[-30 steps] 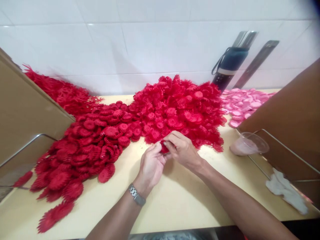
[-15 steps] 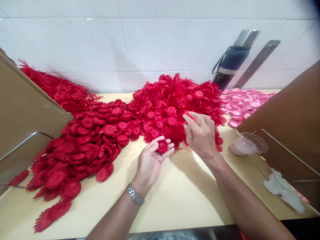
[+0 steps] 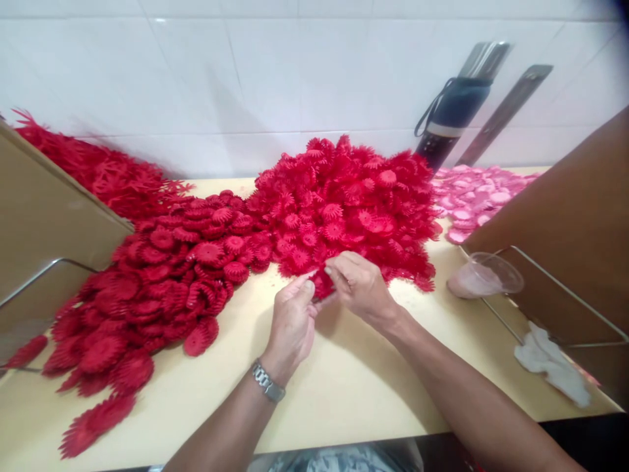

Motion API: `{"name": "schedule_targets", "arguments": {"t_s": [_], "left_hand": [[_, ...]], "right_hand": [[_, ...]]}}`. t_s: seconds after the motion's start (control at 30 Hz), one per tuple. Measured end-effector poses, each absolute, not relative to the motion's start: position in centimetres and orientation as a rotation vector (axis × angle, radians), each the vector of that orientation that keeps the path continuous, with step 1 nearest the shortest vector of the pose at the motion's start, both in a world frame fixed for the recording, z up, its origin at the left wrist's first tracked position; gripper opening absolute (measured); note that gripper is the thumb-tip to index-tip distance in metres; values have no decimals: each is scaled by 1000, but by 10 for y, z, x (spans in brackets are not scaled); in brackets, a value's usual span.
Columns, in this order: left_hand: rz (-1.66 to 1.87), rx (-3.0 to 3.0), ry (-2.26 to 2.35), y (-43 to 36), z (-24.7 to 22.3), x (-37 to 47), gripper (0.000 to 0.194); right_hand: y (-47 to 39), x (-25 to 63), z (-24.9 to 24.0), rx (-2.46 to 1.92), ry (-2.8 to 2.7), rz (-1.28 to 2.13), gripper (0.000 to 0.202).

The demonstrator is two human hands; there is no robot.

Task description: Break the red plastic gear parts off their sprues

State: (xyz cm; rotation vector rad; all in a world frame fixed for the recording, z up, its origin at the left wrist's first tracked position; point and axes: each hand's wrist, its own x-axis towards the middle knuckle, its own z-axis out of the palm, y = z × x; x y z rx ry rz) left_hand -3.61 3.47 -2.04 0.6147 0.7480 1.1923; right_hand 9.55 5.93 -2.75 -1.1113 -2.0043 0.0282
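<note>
Now | red flower (image 3: pixel 322 286) btwn L hand (image 3: pixel 293 318) & R hand (image 3: pixel 361 288) | both pinching it

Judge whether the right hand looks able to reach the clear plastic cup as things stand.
Probably yes: only bare tabletop shows between the right hand and the clear plastic cup. The hand is, however, busy at the red piece in the left hand.

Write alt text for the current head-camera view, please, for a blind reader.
A person's left hand and right hand hold a small red rosette above a pale yellow table. Behind them is a heap of red rosettes, with pink discs and a dark blue bottle to the right.
</note>
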Motion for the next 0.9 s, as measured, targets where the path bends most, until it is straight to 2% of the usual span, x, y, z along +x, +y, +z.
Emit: {"name": "schedule_targets", "arguments": {"t_s": [0.17, 0.27, 0.33, 0.5, 0.57, 0.77, 0.9], "left_hand": [[1187, 557, 801, 34, -16, -38, 13], [1182, 512, 786, 35, -14, -40, 15], [1182, 486, 751, 36, -15, -40, 15], [1209, 502, 678, 38, -19, -39, 9], [1185, 528, 692, 37, -19, -38, 7], [1183, 656, 783, 34, -21, -34, 8], [1241, 667, 836, 34, -20, -35, 8]], "right_hand": [[70, 119, -23, -1372, -1844, -403, 21], [74, 132, -17, -1466, -1804, -522, 26], [71, 129, -15, -1378, -1838, -422, 23], [59, 102, -17, -1126, -2079, 275, 14], [57, 97, -18, -1103, -2067, 390, 14], [57, 96, -23, -1004, -2032, 356, 13], [59, 96, -29, -1116, -2001, 49, 18]]}}
